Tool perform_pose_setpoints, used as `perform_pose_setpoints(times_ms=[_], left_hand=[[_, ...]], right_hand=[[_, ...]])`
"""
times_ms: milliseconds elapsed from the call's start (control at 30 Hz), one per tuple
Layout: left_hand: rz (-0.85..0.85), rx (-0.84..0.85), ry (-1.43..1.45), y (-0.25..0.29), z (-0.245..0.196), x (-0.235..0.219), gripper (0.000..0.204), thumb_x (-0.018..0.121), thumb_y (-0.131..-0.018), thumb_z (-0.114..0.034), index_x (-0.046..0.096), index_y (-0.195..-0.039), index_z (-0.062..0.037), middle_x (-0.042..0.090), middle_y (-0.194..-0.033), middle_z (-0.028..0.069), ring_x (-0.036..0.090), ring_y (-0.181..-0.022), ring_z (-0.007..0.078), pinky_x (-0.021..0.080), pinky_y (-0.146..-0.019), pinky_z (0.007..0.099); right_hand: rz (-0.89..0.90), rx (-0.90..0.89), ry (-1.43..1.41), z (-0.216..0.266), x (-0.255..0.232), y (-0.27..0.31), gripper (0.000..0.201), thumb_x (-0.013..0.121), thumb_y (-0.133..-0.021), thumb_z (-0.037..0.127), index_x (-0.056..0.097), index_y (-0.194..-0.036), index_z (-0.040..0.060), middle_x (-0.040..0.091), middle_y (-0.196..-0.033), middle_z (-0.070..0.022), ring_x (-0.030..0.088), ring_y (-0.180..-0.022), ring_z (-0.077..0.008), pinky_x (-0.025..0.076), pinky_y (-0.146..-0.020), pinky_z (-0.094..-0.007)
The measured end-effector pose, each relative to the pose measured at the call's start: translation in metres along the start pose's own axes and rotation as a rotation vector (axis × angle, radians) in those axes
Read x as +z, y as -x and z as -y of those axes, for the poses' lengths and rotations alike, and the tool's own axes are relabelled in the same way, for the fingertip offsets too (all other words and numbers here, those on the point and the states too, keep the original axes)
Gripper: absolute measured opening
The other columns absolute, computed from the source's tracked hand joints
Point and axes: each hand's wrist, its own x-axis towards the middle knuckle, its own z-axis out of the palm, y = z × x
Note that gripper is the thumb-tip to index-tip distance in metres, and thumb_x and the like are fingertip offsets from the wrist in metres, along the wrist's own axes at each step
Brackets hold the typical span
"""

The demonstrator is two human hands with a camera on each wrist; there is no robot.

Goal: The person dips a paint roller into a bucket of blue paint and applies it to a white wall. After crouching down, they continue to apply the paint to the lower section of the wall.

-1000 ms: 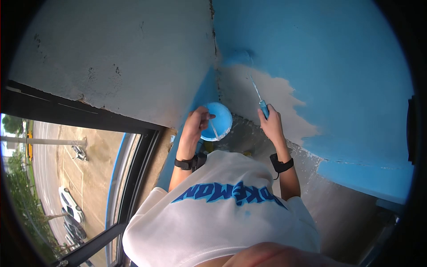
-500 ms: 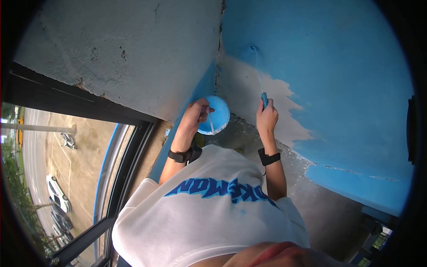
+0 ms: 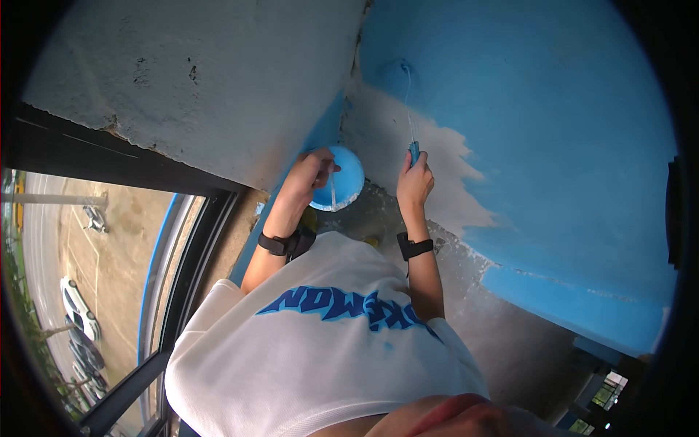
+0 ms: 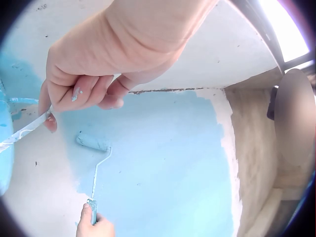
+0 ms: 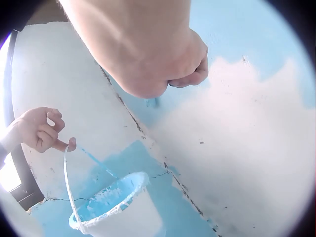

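Has pushed the roller (image 3: 408,109) upward over the last second: sleeve low beside the corner seam (image 3: 353,87) a moment ago, now higher and just right of that seam, at the top of the bare patch (image 3: 444,197). Judging from that, is working wet blue over the patch's upper rim nearest the seam, with most of the pale plaster lower and further right of the seam not yet covered.

Holds a closed grip with the right hand (image 3: 413,182), fingers wrapped fully round the roller's blue handle and nothing else in it. Hangs the bucket (image 3: 342,178) just left of the seam and below the roller from the left hand (image 3: 309,171), fingers hooked in a curled grip round the thin wire handle (image 4: 24,131). Seen from the right wrist, shows blue paint inside the bucket and smeared over its rim.

Leaves the two hands near each other on either side of the seam, so little slack between bucket and roller arm. Finds wide painted wall and free room to the right of the seam; meets rough grey wall (image 3: 182,87) to the left of it, and well left and lower, the dark window frame (image 3: 196,240)
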Motion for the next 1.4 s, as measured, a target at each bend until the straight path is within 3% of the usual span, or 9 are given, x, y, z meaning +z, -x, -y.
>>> perform_pose_setpoints(times_ms=[167, 233, 367, 433, 667, 833, 933, 1100, 1400], left_hand=[[0.027, -0.003, -0.018, 0.006, -0.005, 0.0, 0.024, 0.052, -0.085, -0.018, 0.053, -0.065, -0.0058, 0.06, -0.071, 0.0117, 0.03, -0.047, 0.0061, 0.022, -0.044, 0.0232], [0.028, -0.002, -0.01, 0.004, -0.004, -0.003, 0.024, 0.052, -0.086, -0.018, 0.052, -0.065, -0.0061, 0.06, -0.071, 0.0119, 0.029, -0.046, 0.0059, 0.022, -0.044, 0.0229], [0.035, -0.004, 0.001, 0.007, -0.003, -0.003, 0.024, 0.052, -0.086, -0.019, 0.052, -0.065, -0.0066, 0.06, -0.072, 0.0119, 0.029, -0.046, 0.0058, 0.022, -0.044, 0.0225], [0.023, -0.012, 0.005, 0.009, -0.002, -0.002, 0.024, 0.052, -0.086, -0.018, 0.052, -0.066, -0.0065, 0.06, -0.072, 0.0119, 0.03, -0.046, 0.0061, 0.022, -0.044, 0.0225], [0.035, 0.008, 0.042, 0.008, -0.001, 0.001, 0.02, 0.05, -0.087, -0.014, 0.052, -0.069, -0.006, 0.054, -0.068, 0.009, 0.035, -0.05, 0.0085, 0.024, -0.044, 0.0226], [0.033, 0.005, 0.018, 0.007, 0.002, -0.003, 0.022, 0.055, -0.084, -0.019, 0.051, -0.065, -0.0079, 0.059, -0.071, 0.0106, 0.032, -0.049, 0.008, 0.024, -0.046, 0.0247], [0.048, -0.021, 0.014, 0.008, 0.0, -0.002, 0.022, 0.054, -0.084, -0.019, 0.051, -0.065, -0.0069, 0.059, -0.07, 0.011, 0.032, -0.049, 0.0084, 0.025, -0.045, 0.0248], [0.051, -0.055, 0.002, 0.007, -0.001, 0.002, 0.023, 0.054, -0.084, -0.017, 0.051, -0.065, -0.0053, 0.058, -0.07, 0.012, 0.032, -0.048, 0.0091, 0.025, -0.045, 0.0245], [0.016, -0.157, -0.014, -0.014, 0.003, 0.003, 0.023, 0.055, -0.084, -0.016, 0.05, -0.064, -0.0055, 0.054, -0.064, 0.0092, 0.031, -0.044, 0.009, 0.025, -0.044, 0.0247]], right_hand=[[-0.031, 0.003, 0.009, 0.003, 0.0, 0.008, 0.025, 0.054, -0.096, 0.027, 0.051, -0.092, 0.0022, 0.063, -0.069, -0.0188, 0.064, -0.063, -0.0393, 0.05, -0.055, -0.0473], [0.041, 0.13, 0.092, -0.014, 0.0, 0.021, 0.026, 0.054, -0.096, 0.028, 0.051, -0.093, 0.0023, 0.064, -0.069, -0.019, 0.064, -0.063, -0.0394, 0.05, -0.055, -0.0482], [0.076, 0.167, 0.066, -0.03, -0.009, 0.027, 0.028, 0.054, -0.096, 0.03, 0.051, -0.091, 0.0025, 0.063, -0.066, -0.0197, 0.063, -0.062, -0.0401, 0.049, -0.056, -0.0498], [0.11, 0.124, -0.15, -0.031, -0.022, 0.025, 0.029, 0.054, -0.096, 0.03, 0.053, -0.088, 0.0017, 0.06, -0.063, -0.0205, 0.062, -0.061, -0.0412, 0.047, -0.056, -0.0505], [0.057, 0.087, -0.339, 0.002, -0.041, 0.017, 0.031, 0.056, -0.095, 0.028, 0.053, -0.085, -0.0005, 0.057, -0.06, -0.0212, 0.059, -0.059, -0.0424, 0.044, -0.054, -0.047], [0.222, 0.062, -0.636, 0.033, -0.042, -0.02, 0.029, 0.053, -0.097, 0.027, 0.053, -0.088, -0.0001, 0.058, -0.061, -0.0213, 0.06, -0.059, -0.0421, 0.044, -0.052, -0.0485], [0.227, 0.055, -0.37, 0.029, -0.031, -0.032, 0.027, 0.051, -0.098, 0.027, 0.052, -0.092, 0.0002, 0.06, -0.062, -0.0218, 0.063, -0.062, -0.0424, 0.047, -0.054, -0.0501], [0.223, 0.098, -0.146, -0.012, -0.039, -0.02, 0.029, 0.049, -0.098, 0.028, 0.051, -0.094, -0.0003, 0.062, -0.064, -0.0225, 0.064, -0.065, -0.0433, 0.051, -0.057, -0.0517], [0.242, 0.332, 0.137, -0.164, -0.101, 0.052, 0.033, 0.047, -0.099, 0.031, 0.052, -0.098, -0.0025, 0.062, -0.072, -0.0283, 0.063, -0.072, -0.047, 0.05, -0.062, -0.0545]])
